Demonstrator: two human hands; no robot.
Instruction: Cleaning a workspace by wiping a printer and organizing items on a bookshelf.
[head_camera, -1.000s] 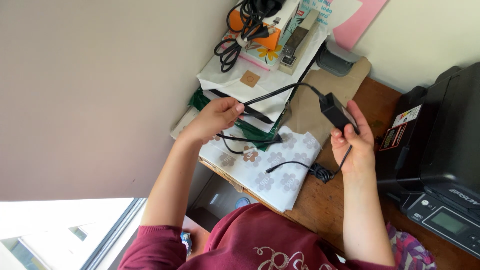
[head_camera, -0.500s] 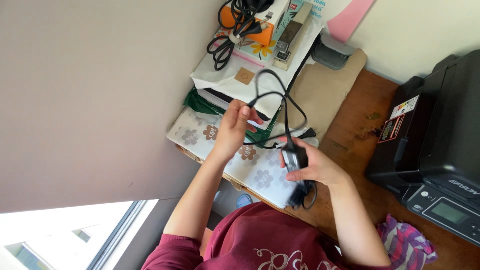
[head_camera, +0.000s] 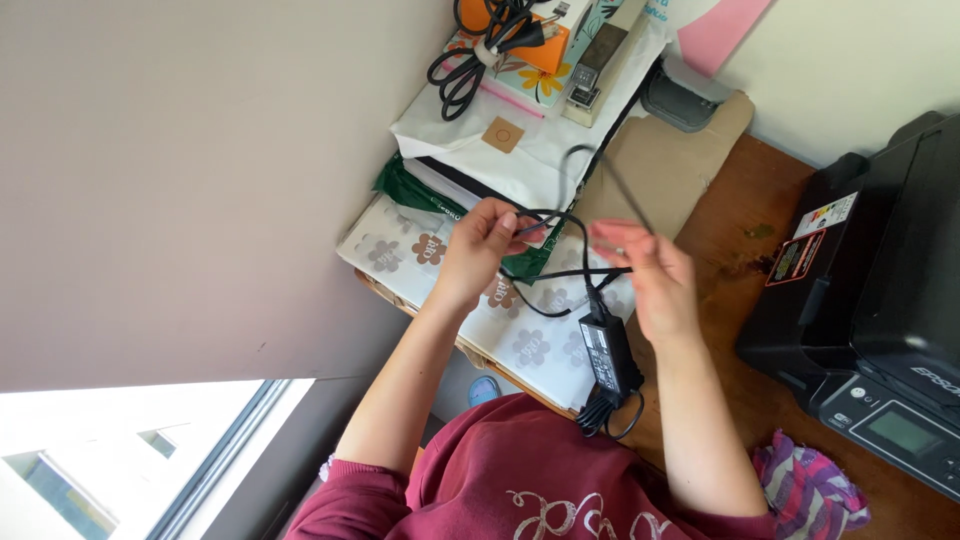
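My left hand pinches a thin black cable near its looped part, above a white sheet printed with brown flowers. My right hand is blurred, its fingers spread beside the cable loop, and I cannot tell if it touches the cable. A black power adapter brick lies on the flowered sheet below my right hand, with a bundle of cable at its near end.
A black printer stands at the right on the wooden desk. Behind the hands lies a stack of paper bags and envelopes topped by a coiled black cord, a floral box and a stapler. A patterned cloth lies near me.
My right hand has let go of the adapter brick, which now lies on the flowered sheet, and has risen toward the cable loop. My left hand keeps its pinch on the cable.
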